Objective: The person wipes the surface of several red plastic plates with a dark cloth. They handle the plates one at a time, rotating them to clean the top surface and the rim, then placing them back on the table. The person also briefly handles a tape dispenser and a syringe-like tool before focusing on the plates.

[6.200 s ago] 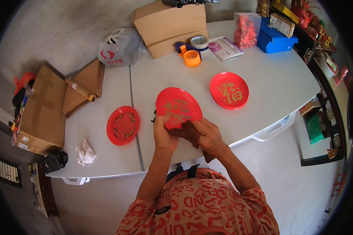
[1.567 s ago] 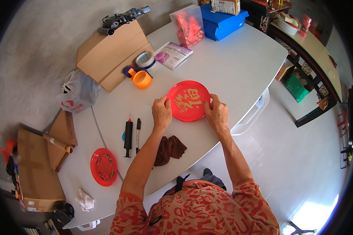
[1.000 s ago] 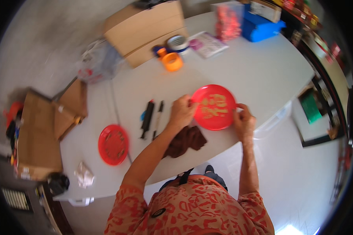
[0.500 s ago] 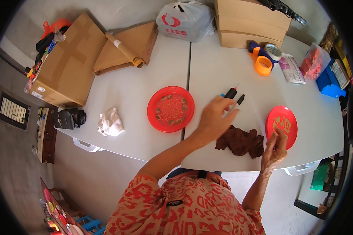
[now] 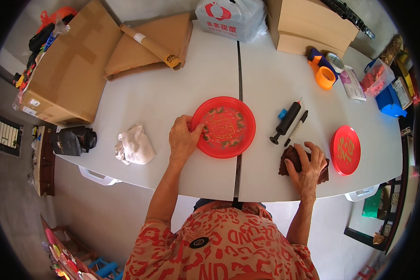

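My left hand (image 5: 184, 140) grips the left rim of a round red plate (image 5: 246, 141), thumb on top. The plate bears a gold pattern with a green-and-gold ring around it. My right hand (image 5: 309, 169) is over a dark brown cloth (image 5: 285, 168), its fingers curled down onto the crumpled fabric, which it partly hides. Beyond that hand lie a black hand pump (image 5: 289, 118) with a thin needle and a marker pen (image 5: 297, 128), side by side. A small blue piece (image 5: 283, 113) is beside the pump. A second red plate (image 5: 346, 161) with gold marks lies farther right.
A white crumpled cloth (image 5: 136, 144) and a black box (image 5: 67, 142) are on the left. Behind them stand a large carton (image 5: 72, 60) and flat cardboard (image 5: 140, 58). A plastic bag (image 5: 231, 21), orange tape (image 5: 325, 78) and a clear tub (image 5: 377, 79) line the back and right.
My left hand has moved left from the pen and pump to the left plate's rim, and the pen now lies down. My right hand has left the right plate for the brown cloth.
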The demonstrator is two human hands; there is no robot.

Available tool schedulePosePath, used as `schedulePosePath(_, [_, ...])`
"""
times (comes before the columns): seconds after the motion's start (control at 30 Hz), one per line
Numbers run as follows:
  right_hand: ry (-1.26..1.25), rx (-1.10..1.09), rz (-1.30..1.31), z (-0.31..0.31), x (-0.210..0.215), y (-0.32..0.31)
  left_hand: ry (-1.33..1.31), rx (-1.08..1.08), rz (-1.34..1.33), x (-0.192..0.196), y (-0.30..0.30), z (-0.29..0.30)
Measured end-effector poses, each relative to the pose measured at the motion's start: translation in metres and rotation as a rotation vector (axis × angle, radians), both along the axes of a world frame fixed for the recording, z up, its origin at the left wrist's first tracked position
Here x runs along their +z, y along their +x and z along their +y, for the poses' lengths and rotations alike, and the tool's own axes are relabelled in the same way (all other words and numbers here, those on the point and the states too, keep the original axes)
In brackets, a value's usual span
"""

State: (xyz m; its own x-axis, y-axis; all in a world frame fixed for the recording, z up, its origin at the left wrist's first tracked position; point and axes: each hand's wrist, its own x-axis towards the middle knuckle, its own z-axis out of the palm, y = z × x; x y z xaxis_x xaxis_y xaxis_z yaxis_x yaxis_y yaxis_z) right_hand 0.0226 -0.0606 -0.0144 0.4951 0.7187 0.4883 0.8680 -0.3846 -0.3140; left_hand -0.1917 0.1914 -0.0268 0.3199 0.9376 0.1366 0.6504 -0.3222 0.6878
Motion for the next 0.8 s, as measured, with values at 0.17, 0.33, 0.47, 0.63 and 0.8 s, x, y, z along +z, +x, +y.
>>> schedulePosePath(0.17, [0.188, 0.173, 0.054, 0.042, 0.0, -0.033, -0.019, -0.05, -0.056, -0.005, 0.0, 0.001])
schedulePosePath(0.33, [0.162, 0.102, 0.417, 0.082, -0.013, -0.068, -0.196, -0.128, -0.318, -0.006, -0.003, 0.002])
schedulePosePath(0.47, [0.284, 0.052, 0.679, 0.09, -0.017, -0.063, -0.366, -0.251, -0.546, -0.003, -0.001, -0.006])
schedulePosePath(0.63, [0.437, 0.015, 0.916, 0.067, 0.004, -0.064, -0.803, -0.299, -0.899, 0.035, 0.011, -0.043])
schedulePosePath(0.8, [0.468, -0.151, 0.6, 0.032, 0.012, -0.068, -1.113, -0.427, -1.008, 0.032, 0.012, -0.063])
